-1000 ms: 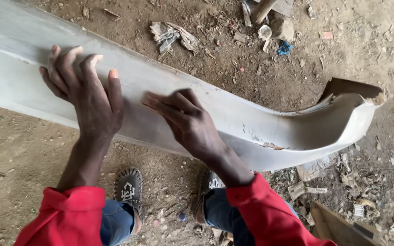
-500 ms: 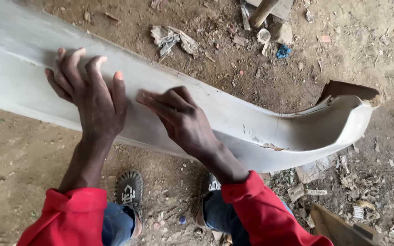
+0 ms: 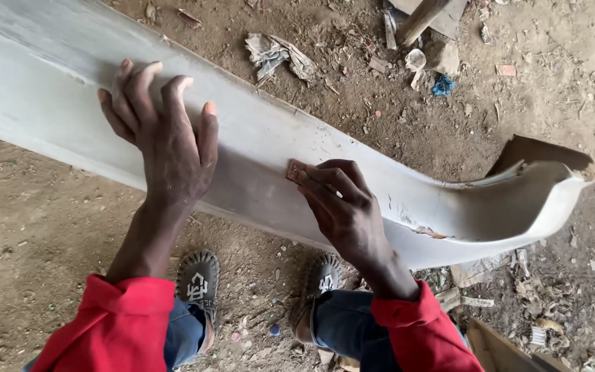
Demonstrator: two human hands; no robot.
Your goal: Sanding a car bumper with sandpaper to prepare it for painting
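Bumper [image 3: 263, 158] lies under left hand [image 3: 166, 141], right hand [image 3: 342, 207].

Soft, even daylight fills the head view, brightest on the pale curved panel [image 3: 256, 151] without harsh glare. Faint shadows lie under the left hand [image 3: 166, 138] and right hand [image 3: 342, 207]. Focus is sharp across the frame; slight wide-angle stretch shows toward the corners

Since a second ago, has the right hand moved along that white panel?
Yes. The right hand has slid along the white panel away from the left hand, toward the panel's curved, broken end.
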